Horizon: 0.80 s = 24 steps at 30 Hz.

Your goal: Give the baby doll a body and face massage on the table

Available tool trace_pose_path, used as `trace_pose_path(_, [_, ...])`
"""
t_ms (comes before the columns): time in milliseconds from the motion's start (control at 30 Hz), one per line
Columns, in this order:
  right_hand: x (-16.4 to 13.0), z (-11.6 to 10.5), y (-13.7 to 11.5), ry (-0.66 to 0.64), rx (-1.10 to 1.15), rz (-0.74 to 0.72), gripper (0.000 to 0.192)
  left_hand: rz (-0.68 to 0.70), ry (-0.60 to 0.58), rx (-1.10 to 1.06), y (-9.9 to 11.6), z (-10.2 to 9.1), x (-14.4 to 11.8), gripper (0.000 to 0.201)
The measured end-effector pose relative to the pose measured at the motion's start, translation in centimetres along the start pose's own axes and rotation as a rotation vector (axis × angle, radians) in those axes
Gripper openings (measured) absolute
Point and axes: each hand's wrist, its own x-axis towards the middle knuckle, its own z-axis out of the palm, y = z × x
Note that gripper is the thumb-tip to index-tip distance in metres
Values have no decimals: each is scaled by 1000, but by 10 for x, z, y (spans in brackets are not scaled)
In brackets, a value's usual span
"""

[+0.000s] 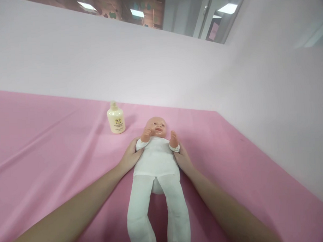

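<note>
Head view: baby doll point(156, 160) lies face-up at frame centre, long axis running top to bottom; left hand point(130, 157) and right hand point(183, 159) cup its sides equally, fingers wrapped around the torso.

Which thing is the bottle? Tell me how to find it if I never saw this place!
Look at the big pink sheet that runs up to the white wall. A baby doll in white clothes lies on it, with the left hand and right hand at its sides. Beside the doll's head, on the left, stands the bottle: small, cream-yellow and upright, the only hard container there.
</note>
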Motion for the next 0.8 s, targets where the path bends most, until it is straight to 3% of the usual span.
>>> trace_pose_path(800, [0,0,2,11,-13,51,41,13,-5,3,0,0,0,47])
